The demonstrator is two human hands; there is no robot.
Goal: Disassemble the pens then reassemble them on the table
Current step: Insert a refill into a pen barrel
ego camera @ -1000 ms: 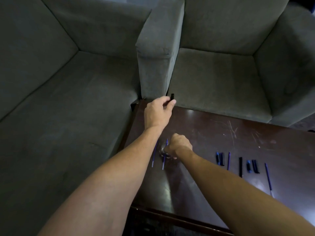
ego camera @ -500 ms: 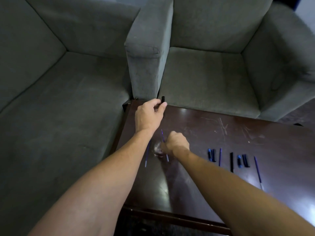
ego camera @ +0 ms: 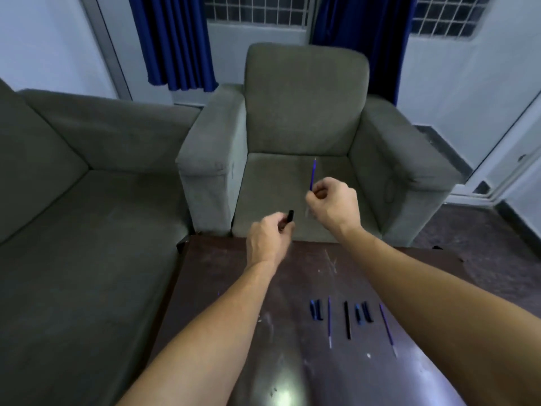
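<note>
The left hand (ego camera: pixel 268 241) pinches a short black pen piece (ego camera: pixel 290 215) above the far edge of the table (ego camera: pixel 222 265); the right hand (ego camera: pixel 332 206) pinches a thin blue refill (ego camera: pixel 313 172), which points upward, near the piece but apart. The refill seems light and easily bent, so I would hold it close to the entering end. Other pen parts (ego camera: pixel 347 319) lie on the table.
</note>
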